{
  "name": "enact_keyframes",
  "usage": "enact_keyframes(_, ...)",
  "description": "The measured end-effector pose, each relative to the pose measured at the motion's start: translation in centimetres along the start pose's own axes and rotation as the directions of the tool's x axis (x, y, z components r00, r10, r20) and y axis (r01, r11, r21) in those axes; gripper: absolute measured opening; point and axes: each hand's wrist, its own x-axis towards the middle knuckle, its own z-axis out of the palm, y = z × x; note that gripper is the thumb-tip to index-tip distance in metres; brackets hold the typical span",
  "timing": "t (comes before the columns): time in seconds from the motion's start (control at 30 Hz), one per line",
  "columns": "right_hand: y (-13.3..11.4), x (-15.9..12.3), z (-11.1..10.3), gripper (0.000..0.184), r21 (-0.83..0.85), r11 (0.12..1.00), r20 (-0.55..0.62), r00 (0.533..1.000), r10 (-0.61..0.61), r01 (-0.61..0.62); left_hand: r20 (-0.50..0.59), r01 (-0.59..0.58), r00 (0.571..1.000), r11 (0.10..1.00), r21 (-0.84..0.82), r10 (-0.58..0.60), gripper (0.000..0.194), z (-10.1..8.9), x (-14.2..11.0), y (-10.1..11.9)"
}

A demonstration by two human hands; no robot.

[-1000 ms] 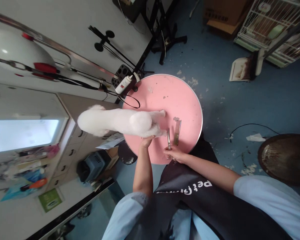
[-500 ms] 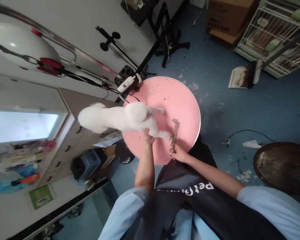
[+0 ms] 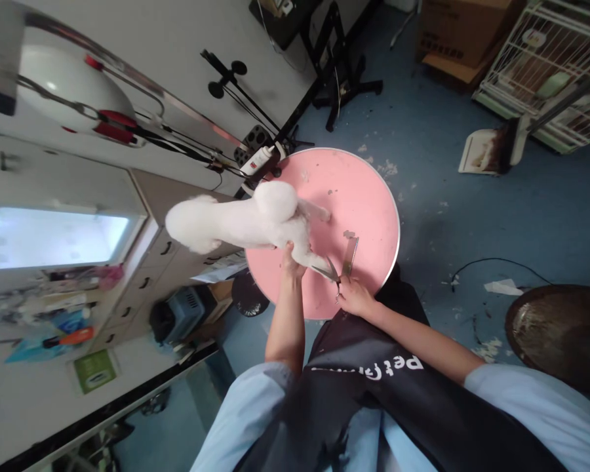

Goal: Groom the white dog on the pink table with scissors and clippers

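A white fluffy dog [image 3: 236,219] stands on the round pink grooming table [image 3: 368,190], its rear towards me. My left hand [image 3: 292,263] is closed round the upper part of its near hind leg, thumb on top and fingers mostly hidden underneath. In my right hand [image 3: 354,296] are scissors [image 3: 330,270], blades spread at the lower end of that same leg. A metal comb [image 3: 350,255] also sticks out from this hand, pointing away over the tabletop. Whether the blades touch the fur, I cannot tell.
A white bottle [image 3: 257,161] sits in a black holder at the table's far left edge. A metal grooming arm [image 3: 177,105] with straps slants above the dog. Hair clumps [image 3: 387,169] lie on the blue floor, near a dustpan [image 3: 479,152] and a wire cage [image 3: 545,72].
The scissors, closed or hidden before, now show open blades at the dog's hind paw. My right hand has turned slightly. My left hand keeps its hold on the leg.
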Motion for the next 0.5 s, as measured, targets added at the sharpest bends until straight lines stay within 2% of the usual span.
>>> enact_keyframes(0.1, -0.2, 0.0, -0.3, 0.041, -0.053, 0.998, 0.017, 0.999, 0.032, -0.031, -0.013, 0.042, 0.999, 0.999, 0.006, -0.042, 0.043, 0.0, 0.1, 0.0)
enact_keyframes(0.23, -0.4, -0.1, -0.9, 0.038, -0.138, 0.99, -0.011, 0.999, -0.046, 0.044, 0.068, 0.082, 0.995, 0.996, -0.041, -0.079, 0.04, -0.4, 0.1, -0.2)
enact_keyframes(0.4, -0.6, -0.4, -1.5, 0.04, -0.196, 0.98, 0.047, 0.999, 0.022, -0.013, 0.123, 0.035, 0.992, 0.994, -0.106, -0.022, 0.037, 0.0, -0.3, 0.1)
enact_keyframes(0.5, -0.6, -0.4, -1.5, 0.038, -0.179, 0.983, 0.031, 0.999, -0.021, 0.027, 0.113, -0.015, 0.993, 0.993, -0.116, 0.028, 0.035, 0.9, -0.7, 0.5)
